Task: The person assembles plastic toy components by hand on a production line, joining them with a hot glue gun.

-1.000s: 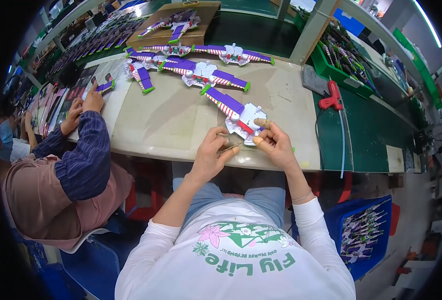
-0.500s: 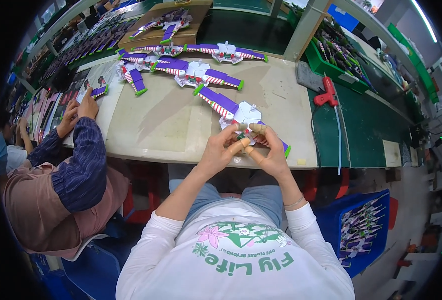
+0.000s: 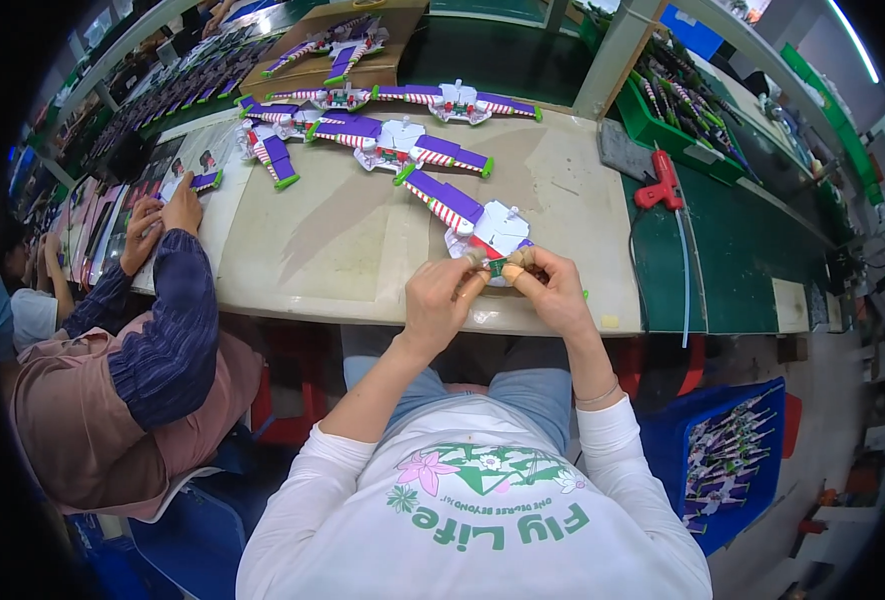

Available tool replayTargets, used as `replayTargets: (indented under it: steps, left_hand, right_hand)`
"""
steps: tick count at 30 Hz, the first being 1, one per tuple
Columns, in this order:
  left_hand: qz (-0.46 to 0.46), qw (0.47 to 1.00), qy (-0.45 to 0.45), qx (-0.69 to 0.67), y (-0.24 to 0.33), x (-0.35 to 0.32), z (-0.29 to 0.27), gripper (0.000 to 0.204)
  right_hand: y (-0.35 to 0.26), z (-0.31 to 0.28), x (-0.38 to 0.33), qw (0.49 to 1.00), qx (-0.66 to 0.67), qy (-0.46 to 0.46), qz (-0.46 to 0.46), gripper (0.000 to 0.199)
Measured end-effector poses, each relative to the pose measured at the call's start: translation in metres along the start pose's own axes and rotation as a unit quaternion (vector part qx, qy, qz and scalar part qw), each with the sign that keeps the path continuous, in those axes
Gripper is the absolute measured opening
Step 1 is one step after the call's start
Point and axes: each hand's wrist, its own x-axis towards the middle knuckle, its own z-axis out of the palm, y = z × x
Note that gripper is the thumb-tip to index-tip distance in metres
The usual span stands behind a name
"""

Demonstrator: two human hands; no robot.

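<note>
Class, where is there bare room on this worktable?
Two patches of the worktable look bare: between the co-worker's sleeve and the nearest winged toy, and between that toy and the red glue gun. Crowded: behind, among the other winged toys, and around the left hand and right hand.

The winged toy (image 3: 503, 228) looks like smooth plastic, the tabletop (image 3: 573, 205) smooth and faintly glossy, the box (image 3: 406, 32) matt cardboard.

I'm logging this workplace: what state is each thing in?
Nearest winged toy, touched by both hands
Left hand, fingers bent
Right hand, fingers bent
Winged toys behind, unheld
Red glue gun, lying unheld
Green crate, open, holding striped parts
Blue bin, open, holding parts
</note>
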Motion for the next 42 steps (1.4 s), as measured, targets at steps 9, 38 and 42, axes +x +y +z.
replayTargets:
  steps: [9, 38, 42]
  left_hand:
    - [0.073, 0.987, 0.063, 0.125, 0.006, 0.005, 0.006, 0.019]
    - [0.056, 0.993, -0.058, 0.084, 0.001, 0.006, -0.014, 0.015]
    - [-0.035, 0.999, 0.012, 0.008, -0.007, 0.01, -0.021, 0.016]
  right_hand:
    - [-0.009, 0.012, 0.01, 0.957, -0.246, 0.079, -0.134, 0.01]
    - [-0.031, 0.049, 0.029, 0.81, -0.557, 0.052, -0.176, 0.017]
    - [-0.034, 0.048, 0.032, 0.807, -0.569, 0.033, -0.156, 0.018]
